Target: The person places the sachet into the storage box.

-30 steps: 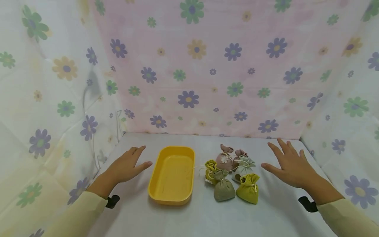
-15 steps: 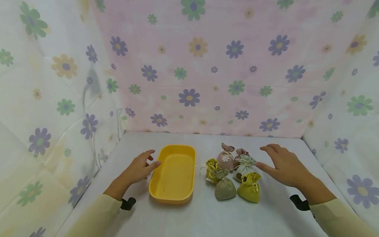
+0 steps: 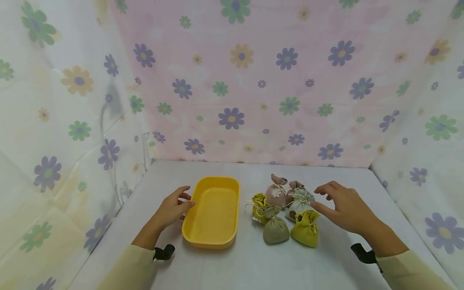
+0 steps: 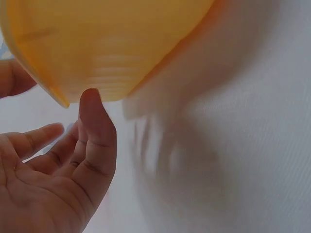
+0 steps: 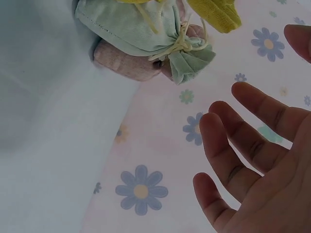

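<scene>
Head view, starting at the left: the left hand (image 3: 172, 209) is at the left rim of the yellow tray (image 3: 214, 213), thumb tip at the edge, fingers loosely bent alongside. It looks ungripped; whether thumb or fingers truly touch the tray I cannot tell, even from the left wrist view. To steady the tray well, this hand should probably set the thumb inside the rim and the fingers flat against the outer wall, pressing lightly so the tray neither tips nor slides on the white tabletop (image 3: 250, 266).

Right of the tray, well within reach, six small tied pouches sit bunched together: a mustard pouch (image 3: 259, 209) nearest the tray, then a grey-green pouch (image 3: 276, 231) in front, a pink pouch (image 3: 274, 197) behind, a mauve pouch (image 3: 291, 196), a pale green pouch (image 3: 299, 207) and an olive-yellow pouch (image 3: 306, 230).

Farthest right, the right hand (image 3: 349, 207) is just beside the cluster, relaxed and holding nothing. A pouch is best pinched by its full body or gathered neck, I judge, one at a time, since loose drawstrings could snag a neighbour.

No brand or writing can be read. The tray's dark mark looks like a smudge, and the pink pouch's white flower is only decoration.
</scene>
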A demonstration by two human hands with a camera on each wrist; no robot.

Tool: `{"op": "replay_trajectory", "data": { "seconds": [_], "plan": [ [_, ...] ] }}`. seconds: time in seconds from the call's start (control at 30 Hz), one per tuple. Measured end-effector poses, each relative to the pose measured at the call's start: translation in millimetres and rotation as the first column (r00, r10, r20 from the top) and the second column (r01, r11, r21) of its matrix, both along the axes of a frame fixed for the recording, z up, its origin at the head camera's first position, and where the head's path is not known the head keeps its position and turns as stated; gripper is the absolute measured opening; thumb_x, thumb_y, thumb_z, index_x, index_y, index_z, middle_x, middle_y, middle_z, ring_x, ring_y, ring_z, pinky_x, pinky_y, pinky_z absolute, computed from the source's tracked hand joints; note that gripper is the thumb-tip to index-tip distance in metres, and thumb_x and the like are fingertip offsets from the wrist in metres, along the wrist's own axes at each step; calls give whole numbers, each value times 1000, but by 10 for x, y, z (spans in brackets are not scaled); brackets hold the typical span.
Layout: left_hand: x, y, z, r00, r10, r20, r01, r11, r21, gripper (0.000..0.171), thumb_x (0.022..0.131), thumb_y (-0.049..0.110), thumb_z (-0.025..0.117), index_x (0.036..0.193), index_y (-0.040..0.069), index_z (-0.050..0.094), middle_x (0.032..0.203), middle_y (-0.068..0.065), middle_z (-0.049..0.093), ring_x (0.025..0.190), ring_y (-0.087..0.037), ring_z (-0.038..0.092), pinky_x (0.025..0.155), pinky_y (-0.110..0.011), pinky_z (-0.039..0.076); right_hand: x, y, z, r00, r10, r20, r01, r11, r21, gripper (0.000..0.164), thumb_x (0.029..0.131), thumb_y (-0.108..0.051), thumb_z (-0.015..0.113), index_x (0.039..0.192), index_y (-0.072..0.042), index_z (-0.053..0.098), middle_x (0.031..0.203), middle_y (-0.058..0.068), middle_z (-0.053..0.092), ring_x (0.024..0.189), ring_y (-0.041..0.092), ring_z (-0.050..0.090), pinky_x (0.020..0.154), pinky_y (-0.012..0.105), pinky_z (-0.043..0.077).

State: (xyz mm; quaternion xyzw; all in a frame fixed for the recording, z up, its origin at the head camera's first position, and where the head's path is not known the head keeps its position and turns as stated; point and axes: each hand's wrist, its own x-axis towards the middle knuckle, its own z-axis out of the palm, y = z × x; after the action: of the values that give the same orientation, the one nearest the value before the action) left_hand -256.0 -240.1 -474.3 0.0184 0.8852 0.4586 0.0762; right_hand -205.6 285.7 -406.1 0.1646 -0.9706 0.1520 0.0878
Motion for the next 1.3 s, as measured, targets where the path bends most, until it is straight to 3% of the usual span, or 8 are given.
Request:
{"op": "replay_trajectory", "data": {
  "seconds": [0.13,0.3,0.57,0.77,1.0,1.13,1.3],
  "plan": [
    [37,15,-13,999,35,6,-35,998,43,68,98,26,68,159,19,37,137,-12,57,103,-24,65,74,-35,64,-1,0,-37,1000,12,20,-10,997,-82,44,98,-49,68,127,-16,65,123,5,66,102,22,64,78,42,57],
    [58,41,-47,999,34,-20,-32,994,102,63,100,19,64,158,16,40,138,-15,57,102,-25,65,73,-34,63,9,-4,-108,999,10,50,-2,988,-154,47,97,-46,71,129,-13,65,120,4,68,102,21,63,78,38,55],
    [88,66,-64,998,53,-23,-49,989,137,63,99,15,61,158,13,40,137,-17,57,101,-27,66,72,-34,62,33,-10,-290,997,71,8,-65,956,-287,34,95,-36,76,123,-18,71,105,-6,71,84,6,59,68,24,52],
    [102,62,-81,998,58,-13,-55,985,166,59,98,13,60,155,12,46,136,-17,57,100,-26,66,74,-34,63,28,-7,-426,994,113,-12,-110,928,-356,29,93,-30,79,119,-17,74,103,-5,72,80,6,58,65,23,51],
    [85,34,-64,999,32,22,-36,983,182,57,97,14,59,153,15,48,137,-16,56,104,-28,65,80,-35,64,27,21,-569,988,136,67,-93,892,-443,29,93,-30,80,118,-18,74,105,-9,71,79,10,60,63,24,53],
    [34,7,-50,1000,-2,30,-4,980,198,59,96,14,61,154,15,47,140,-16,56,111,-29,65,84,-35,64,15,45,-590,980,166,105,-98,875,-474,30,92,-29,80,119,-18,74,108,-8,71,79,12,62,65,26,56],
    [-82,-60,-115,997,-39,70,20,966,258,63,97,23,66,156,18,44,150,-17,51,122,-30,63,91,-39,63,-38,63,-559,954,271,126,-174,846,-505,28,94,-22,79,120,-14,73,107,-4,71,81,11,65,68,25,58]
  ]
}}
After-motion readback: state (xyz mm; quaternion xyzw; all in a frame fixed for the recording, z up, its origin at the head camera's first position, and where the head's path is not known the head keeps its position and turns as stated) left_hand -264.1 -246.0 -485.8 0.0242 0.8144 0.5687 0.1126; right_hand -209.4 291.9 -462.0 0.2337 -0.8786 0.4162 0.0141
